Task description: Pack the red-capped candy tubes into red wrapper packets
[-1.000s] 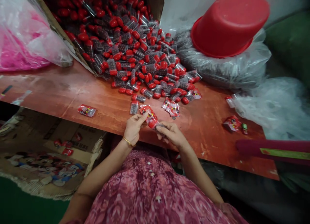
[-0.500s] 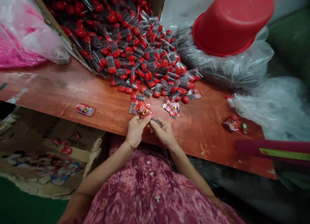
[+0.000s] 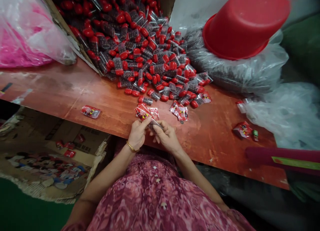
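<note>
My left hand [image 3: 137, 134] and my right hand [image 3: 167, 136] meet at the near edge of the red-brown table [image 3: 75, 94]. Both pinch a small red printed packet [image 3: 143, 113] with a clear end, held between the fingertips. Just behind it lies a heap of clear tubes with red caps [image 3: 150, 54], spilling from a tipped cardboard box [image 3: 75, 41]. A few loose red packets [image 3: 179, 111] lie right of my hands. One more packet [image 3: 90, 111] lies to the left.
An upturned red plastic basin [image 3: 245, 24] rests on a clear bag of dark items [image 3: 237, 71]. A pink-filled plastic bag [image 3: 27, 41] sits at the left. Crumpled clear plastic [image 3: 287, 114] and a small red packet [image 3: 242, 129] lie right. A cartoon-printed carton [image 3: 45, 164] stands below the table.
The packet has turned more upright between my fingers and my right hand has closed in toward the left. The view has shifted slightly.
</note>
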